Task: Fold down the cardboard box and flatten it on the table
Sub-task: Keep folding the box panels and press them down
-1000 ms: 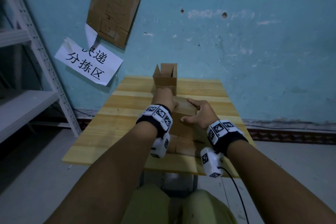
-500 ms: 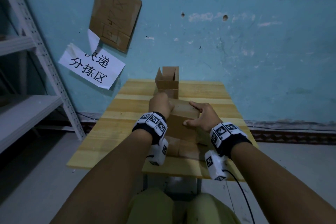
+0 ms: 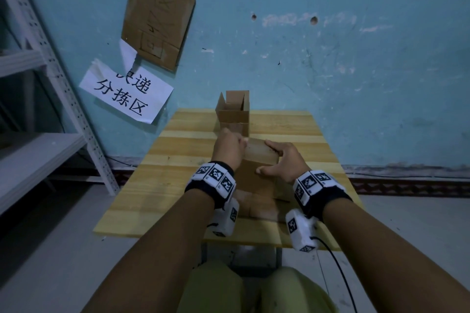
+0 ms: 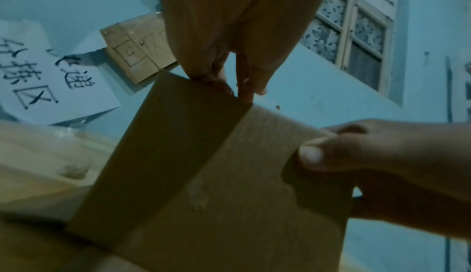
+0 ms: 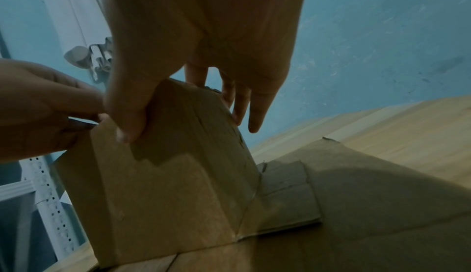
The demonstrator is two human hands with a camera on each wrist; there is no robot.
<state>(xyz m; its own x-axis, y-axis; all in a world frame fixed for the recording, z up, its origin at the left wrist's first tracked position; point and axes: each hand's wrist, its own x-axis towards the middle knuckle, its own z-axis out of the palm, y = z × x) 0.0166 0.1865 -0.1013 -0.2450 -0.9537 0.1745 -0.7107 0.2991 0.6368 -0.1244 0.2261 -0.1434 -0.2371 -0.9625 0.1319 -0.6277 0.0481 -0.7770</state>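
- The box [image 3: 256,175] stands mid-table [image 3: 157,185], its flaps spread flat toward the person.
- Left hand [image 3: 227,148] pinches its top left corner.
- Right hand [image 3: 284,162] grips its top right edge, thumb in front, fingers behind.
- A second box [image 3: 232,114] stands open behind.

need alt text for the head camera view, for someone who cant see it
Seen from above, a person's left hand and right hand grip the top edge of a partly collapsed cardboard box on a wooden table. A second, open box stands behind it, against a blue wall with a paper sign.
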